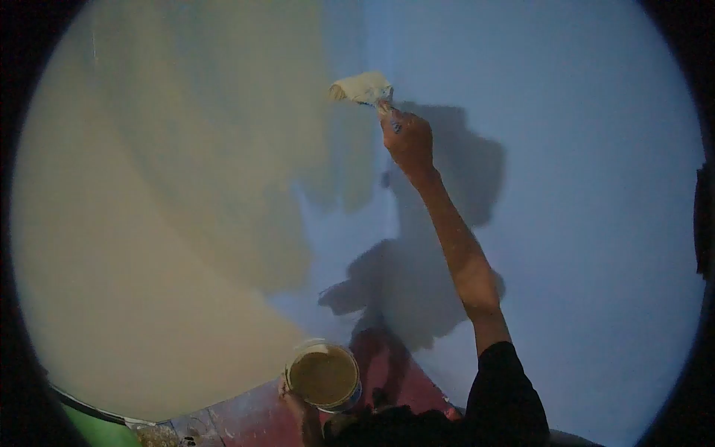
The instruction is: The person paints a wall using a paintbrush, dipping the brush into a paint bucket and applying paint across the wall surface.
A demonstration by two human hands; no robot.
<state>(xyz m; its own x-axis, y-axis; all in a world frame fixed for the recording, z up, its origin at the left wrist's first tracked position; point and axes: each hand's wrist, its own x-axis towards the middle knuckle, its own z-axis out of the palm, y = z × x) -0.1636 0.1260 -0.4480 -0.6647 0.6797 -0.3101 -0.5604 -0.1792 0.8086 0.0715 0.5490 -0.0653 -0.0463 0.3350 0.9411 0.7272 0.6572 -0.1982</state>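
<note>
My right hand (pixel 408 141) is closed around the handle of a paint roller (pixel 361 88), arm stretched up and forward. Cream paint coats the roller, which is at the wall near the corner, where cream paint meets blue. Low in the view, my left hand (pixel 293 402) grips the side of a paint bucket (pixel 296 359); only part of that hand shows. Brownish-cream paint (pixel 323 378) lies inside the bucket, and a pale smear marks its rim.
The left wall (pixel 186 186) is mostly cream, with streaky blue patches. To the right, the wall (pixel 588 223) is blue and carries my arm's shadow. Below is a red, paint-spotted surface (pixel 253 413). Something green (pixel 93 426) shows at lower left, and a dark object (pixel 701 223) at the right edge.
</note>
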